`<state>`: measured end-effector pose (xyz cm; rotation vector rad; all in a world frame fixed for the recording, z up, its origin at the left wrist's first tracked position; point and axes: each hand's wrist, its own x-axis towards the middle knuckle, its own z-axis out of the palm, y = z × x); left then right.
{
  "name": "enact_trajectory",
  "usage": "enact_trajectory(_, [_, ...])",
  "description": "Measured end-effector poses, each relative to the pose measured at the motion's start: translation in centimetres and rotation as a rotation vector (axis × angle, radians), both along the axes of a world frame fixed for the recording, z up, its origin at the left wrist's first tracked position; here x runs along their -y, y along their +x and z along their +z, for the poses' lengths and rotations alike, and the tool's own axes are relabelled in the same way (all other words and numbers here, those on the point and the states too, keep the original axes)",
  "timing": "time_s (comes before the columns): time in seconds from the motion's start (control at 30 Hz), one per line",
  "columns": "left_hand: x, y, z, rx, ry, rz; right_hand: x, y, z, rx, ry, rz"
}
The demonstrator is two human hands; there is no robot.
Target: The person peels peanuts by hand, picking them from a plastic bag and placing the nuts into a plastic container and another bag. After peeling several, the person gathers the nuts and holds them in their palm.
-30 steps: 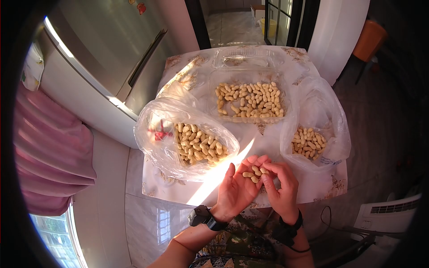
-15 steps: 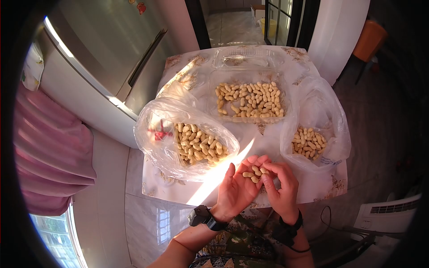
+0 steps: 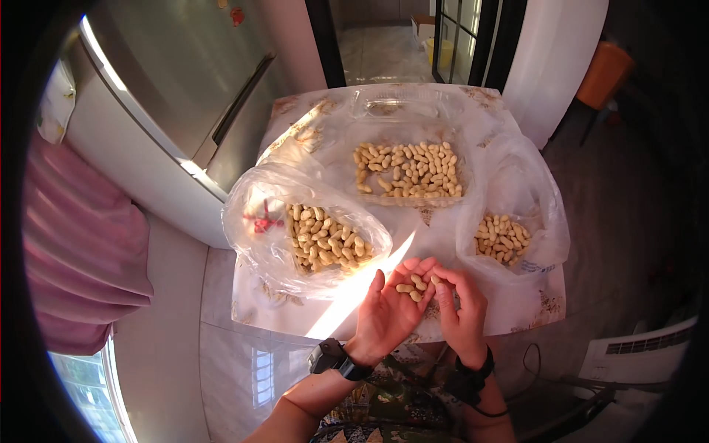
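Palm up over the table's front edge, my left hand point(image 3: 389, 312) cradles a few unshelled peanuts point(image 3: 411, 288) near its fingers. Right beside it, my right hand point(image 3: 463, 306) pinches one peanut point(image 3: 436, 280) between thumb and fingertips, partly covered by them. An opened clear plastic bag point(image 3: 255, 255) with many peanuts point(image 3: 325, 238) lies beyond my left hand. Past my right hand stands another clear bag point(image 3: 543, 214), holding a smaller heap of peanuts point(image 3: 502, 239). Farther back, a clear plastic box point(image 3: 402, 201) contains a loose layer of peanuts point(image 3: 421, 166), its lid point(image 3: 395, 103) folded back.
The patterned tablecloth point(image 3: 436, 229) lies under everything, with a sunlight stripe across it. A fridge point(image 3: 199, 81) stands to the left of the table, and a pink cloth point(image 3: 85, 251) hangs nearby. An orange chair point(image 3: 604, 74) is at the right.
One peanut has shifted from the edge of the left palm's pile into my right fingertips, slightly apart from the others. The whole view has moved a little.
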<state>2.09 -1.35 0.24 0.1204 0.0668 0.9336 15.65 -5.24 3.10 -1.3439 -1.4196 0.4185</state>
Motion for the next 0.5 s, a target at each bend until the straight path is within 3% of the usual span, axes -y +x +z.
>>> enact_trajectory(0.37, [-0.1,-0.2,0.1,0.015,0.062,-0.023,0.1,-0.3,-0.8,-0.059,-0.007,-0.008])
enact_trajectory(0.5, [-0.1,0.0,0.3,0.027,0.061,-0.024,-0.2,-0.8,0.7,0.001,0.128,-0.056])
